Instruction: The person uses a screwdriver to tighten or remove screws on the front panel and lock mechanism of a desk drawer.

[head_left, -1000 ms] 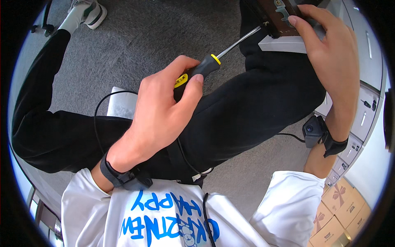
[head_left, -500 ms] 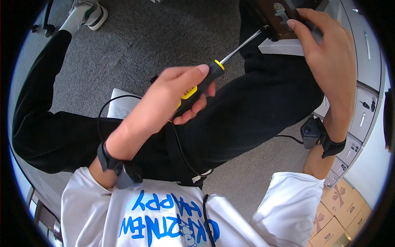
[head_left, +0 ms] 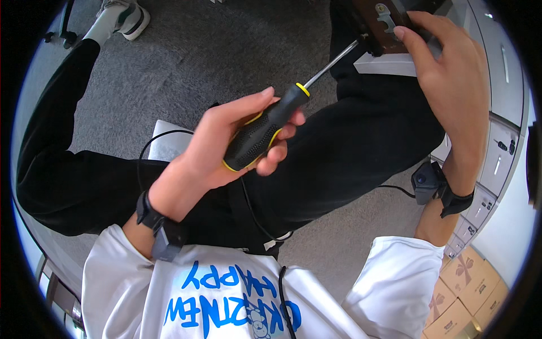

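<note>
My left hand (head_left: 206, 141) is closed loosely around the black-and-yellow handle of a screwdriver (head_left: 264, 131). Its metal shaft slants up to the right, and the tip meets a dark fitting at the lower left corner of a dark brown panel (head_left: 389, 42). On the face of that panel sits a small silver metal plate (head_left: 385, 18). My right hand (head_left: 451, 68) grips the panel's right edge, with the thumb near the plate; its other fingers are partly hidden. Below the panel, a white board edge (head_left: 387, 65) rests by my knee.
Grey drawer cabinets (head_left: 499, 147), some with keys in their locks, stand along the right. Brown cardboard boxes (head_left: 466, 277) are stacked at the lower right. A white flat object (head_left: 166, 146) lies on the grey carpet (head_left: 220, 45); a black cable runs past it.
My left hand has rolled on the screwdriver handle: its thumb has lifted and more of the handle's textured black side shows. The panel and my right hand stay in place.
</note>
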Demonstrator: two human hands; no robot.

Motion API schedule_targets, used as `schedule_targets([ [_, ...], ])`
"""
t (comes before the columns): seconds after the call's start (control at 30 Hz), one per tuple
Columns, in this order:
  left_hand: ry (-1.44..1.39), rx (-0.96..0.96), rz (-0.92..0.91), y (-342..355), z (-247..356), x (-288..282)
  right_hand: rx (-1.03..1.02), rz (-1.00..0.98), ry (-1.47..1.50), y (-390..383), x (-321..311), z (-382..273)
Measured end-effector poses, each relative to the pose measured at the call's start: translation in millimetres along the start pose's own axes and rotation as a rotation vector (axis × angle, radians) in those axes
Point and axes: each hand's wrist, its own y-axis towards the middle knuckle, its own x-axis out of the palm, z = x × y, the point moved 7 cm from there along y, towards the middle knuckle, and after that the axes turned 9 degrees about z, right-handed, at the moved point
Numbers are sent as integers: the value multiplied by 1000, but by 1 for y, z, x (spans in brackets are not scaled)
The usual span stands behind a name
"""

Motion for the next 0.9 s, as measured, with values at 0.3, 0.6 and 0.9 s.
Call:
schedule_targets([
  [0.3,1744,1166,537,-46,54,52,25,-34,63,3,-2,2],
  [0.6,16,8,-74,-18,5,14,-18,-32,38,5,-3,-5],
  [0.9,1466,824,318,-24,52,31,-18,-4,19,2,1,-1],
])
